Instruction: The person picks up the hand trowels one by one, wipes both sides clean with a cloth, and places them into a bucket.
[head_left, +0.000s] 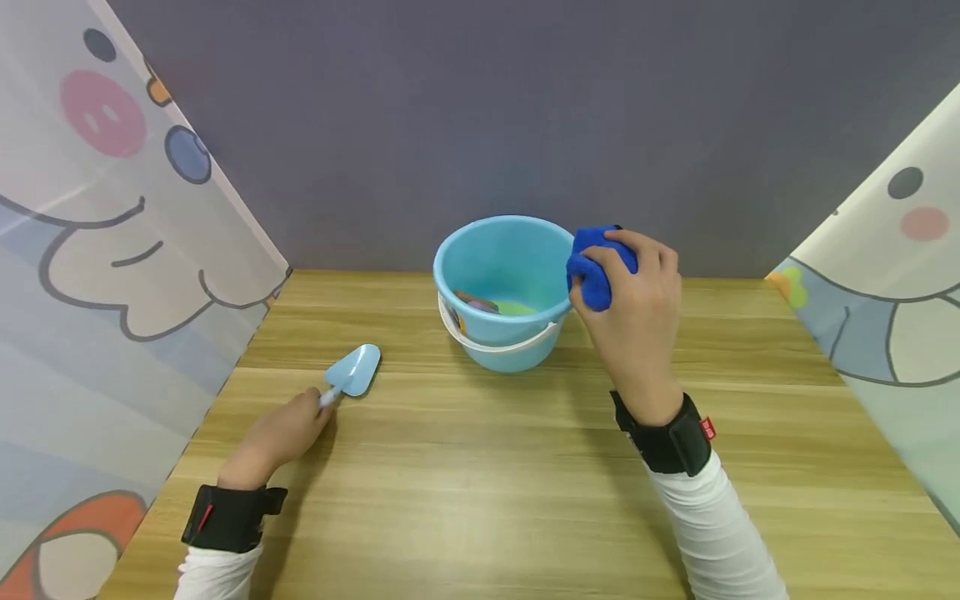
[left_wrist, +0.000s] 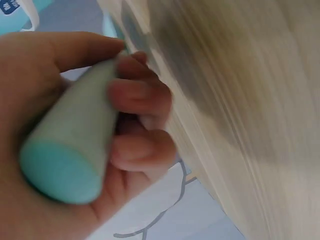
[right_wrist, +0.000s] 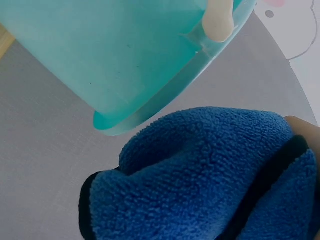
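My left hand (head_left: 288,429) grips the pale handle of a small light-blue toy shovel (head_left: 355,369), low over the left part of the table. In the left wrist view the fingers curl round the handle (left_wrist: 75,120), whose turquoise end cap faces the camera. My right hand (head_left: 637,304) holds a bunched blue cloth (head_left: 596,271) beside the right rim of a light-blue bucket (head_left: 504,333). Dark edging and a fuzzy weave show on the cloth (right_wrist: 200,165) in the right wrist view, close to the bucket's rim (right_wrist: 150,107).
A white handle (head_left: 495,346) hangs across the bucket's front. Inside lie a brownish item (head_left: 476,300) and something green, only partly visible. The wooden table (head_left: 450,500) meets a grey back panel (head_left: 525,108), with cartoon-printed sheets (head_left: 112,250) on both sides.
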